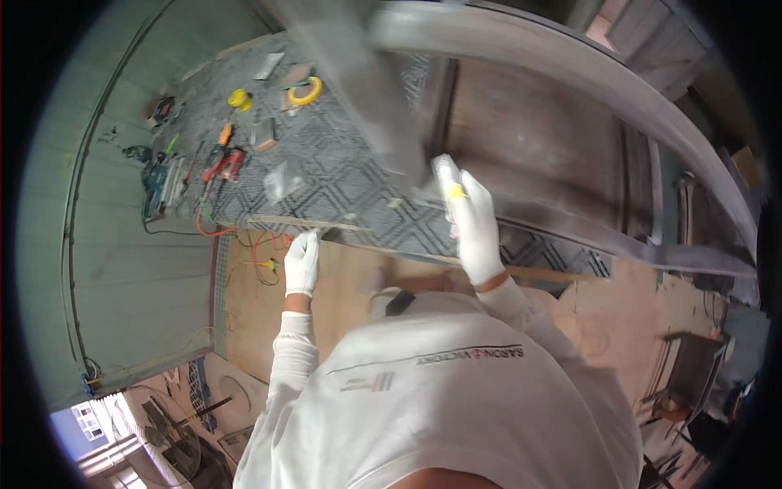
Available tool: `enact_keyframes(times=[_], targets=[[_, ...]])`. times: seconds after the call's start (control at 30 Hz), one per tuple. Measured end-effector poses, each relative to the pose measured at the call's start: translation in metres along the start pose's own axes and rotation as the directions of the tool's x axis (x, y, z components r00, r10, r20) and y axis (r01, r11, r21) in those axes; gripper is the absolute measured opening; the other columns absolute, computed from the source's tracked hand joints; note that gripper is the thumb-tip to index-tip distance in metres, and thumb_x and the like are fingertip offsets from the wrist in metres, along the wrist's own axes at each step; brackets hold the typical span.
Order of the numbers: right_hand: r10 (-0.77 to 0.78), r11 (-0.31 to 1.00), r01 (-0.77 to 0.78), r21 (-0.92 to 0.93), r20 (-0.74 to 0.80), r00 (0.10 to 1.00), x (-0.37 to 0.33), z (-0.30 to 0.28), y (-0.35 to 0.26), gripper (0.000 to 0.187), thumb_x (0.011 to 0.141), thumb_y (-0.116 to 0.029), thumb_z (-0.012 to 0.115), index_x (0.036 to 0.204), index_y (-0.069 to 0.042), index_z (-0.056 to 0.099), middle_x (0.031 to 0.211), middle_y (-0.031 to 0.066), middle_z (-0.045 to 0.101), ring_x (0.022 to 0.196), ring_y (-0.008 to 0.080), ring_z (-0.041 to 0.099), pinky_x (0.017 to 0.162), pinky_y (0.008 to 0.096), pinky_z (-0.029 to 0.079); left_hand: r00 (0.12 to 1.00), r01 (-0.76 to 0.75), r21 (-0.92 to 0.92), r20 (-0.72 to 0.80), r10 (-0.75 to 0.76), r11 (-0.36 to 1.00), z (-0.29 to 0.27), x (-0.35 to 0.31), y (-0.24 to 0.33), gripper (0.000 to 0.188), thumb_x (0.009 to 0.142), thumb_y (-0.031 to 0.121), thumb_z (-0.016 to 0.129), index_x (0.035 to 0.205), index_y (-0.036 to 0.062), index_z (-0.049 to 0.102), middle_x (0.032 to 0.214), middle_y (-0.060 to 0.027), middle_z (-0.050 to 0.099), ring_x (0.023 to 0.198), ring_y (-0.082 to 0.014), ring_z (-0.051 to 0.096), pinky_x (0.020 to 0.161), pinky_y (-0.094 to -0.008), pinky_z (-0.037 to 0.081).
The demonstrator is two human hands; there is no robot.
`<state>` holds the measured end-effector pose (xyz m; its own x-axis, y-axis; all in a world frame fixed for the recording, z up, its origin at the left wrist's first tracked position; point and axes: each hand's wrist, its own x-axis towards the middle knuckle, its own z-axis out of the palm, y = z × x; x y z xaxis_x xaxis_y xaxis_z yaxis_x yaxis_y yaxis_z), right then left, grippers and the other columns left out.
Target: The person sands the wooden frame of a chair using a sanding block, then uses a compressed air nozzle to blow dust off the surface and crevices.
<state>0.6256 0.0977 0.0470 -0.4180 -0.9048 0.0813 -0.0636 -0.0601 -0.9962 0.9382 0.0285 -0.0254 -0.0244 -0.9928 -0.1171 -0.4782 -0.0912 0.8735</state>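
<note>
The patterned tabletop (342, 191) bears a framed panel (529, 122) and yellow ring (318, 90).

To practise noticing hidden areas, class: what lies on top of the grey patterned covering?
The grey patterned covering bears a red item, a yellow item and crumpled clear plastic, among other things. Its surface beneath them is hidden; the brown panel blocks more.

Passage: the patterned cloth (334, 175) gives a lane between the clear plastic bag (283, 181) at left and the blurred grey beam (358, 90) at right. Obstructions: the beam bars straight travel rightward from this lane; the brown panel (529, 138) occupies the far right; a red tool (233, 165) and a yellow ring (305, 91) restrict the far left.
</note>
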Motion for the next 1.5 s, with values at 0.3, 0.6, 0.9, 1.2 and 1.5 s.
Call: enact_keyframes(times=[0.3,0.6,0.9,1.2,1.5], targets=[[0.004,0.984,0.058,0.167,-0.347,0.938,-0.039,0.043,-0.052,0.062,0.098,-0.038,0.052,0.146,-0.002,0.033,0.134,0.0103,0.050,0.112,0.0195,0.056,0.084,0.0272,0.047,0.748,-0.254,0.320,-0.533,0.395,0.913,-0.148,0.172,-0.020,0.027,0.090,0.006,0.050,0.111,-0.0016,0.066,0.110,-0.0190,0.065,0.107,-0.0315,0.061,0.098,-0.0369,0.045],[-0.008,0.624,0.018,-0.781,0.017,1.000,-0.064,0.140,0.008,0.058,0.084,-0.018,0.068,0.135,0.000,0.047,0.134,0.0249,0.047,0.126,0.0429,0.043,0.108,0.0490,0.033,0.943,-0.330,0.872,0.321,0.088,0.361,-0.232,0.429,-0.143,0.039,0.089,0.027,0.063,0.122,0.0062,0.064,0.117,-0.0165,0.067,0.105,-0.0261,0.064,0.092,-0.0366,0.049],[0.251,0.480,-0.004,-0.877,0.133,0.959,0.009,0.210,0.096,0.077,0.087,-0.052,0.063,0.143,-0.004,0.041,0.149,0.0299,0.033,0.131,0.0466,0.041,0.110,0.0491,0.033,0.980,0.124,0.078,0.149,-0.134,0.989,-0.297,0.483,-0.321,0.031,0.090,0.017,0.060,0.114,-0.0011,0.057,0.097,-0.0088,0.063,0.084,-0.0172,0.055,0.078,-0.0318,0.047],[0.127,0.718,-0.088,-0.690,0.006,0.992,-0.009,0.230,0.045,0.069,0.089,-0.038,0.066,0.140,0.001,0.041,0.143,0.0257,0.042,0.134,0.0397,0.040,0.113,0.0417,0.033,0.994,0.061,-0.653,-0.027,-0.104,0.755,-0.311,0.249,-0.042,0.040,0.101,0.040,0.051,0.125,0.0085,0.054,0.070,0.0090,0.042,0.049,0.0000,0.030,0.041,-0.0175,0.021],[-0.010,0.981,0.099,-0.166,0.468,0.884,0.033,0.313,-0.103,0.084,0.085,-0.022,0.071,0.150,0.003,0.024,0.136,0.0189,0.045,0.122,0.0262,0.048,0.099,0.0379,0.044,0.814,0.333,-0.547,0.578,0.060,0.768,-0.165,0.096,-0.032,0.037,0.103,0.035,0.046,0.118,0.0017,0.054,0.090,-0.0017,0.046,0.077,-0.0107,0.042,0.066,-0.0230,0.035]])
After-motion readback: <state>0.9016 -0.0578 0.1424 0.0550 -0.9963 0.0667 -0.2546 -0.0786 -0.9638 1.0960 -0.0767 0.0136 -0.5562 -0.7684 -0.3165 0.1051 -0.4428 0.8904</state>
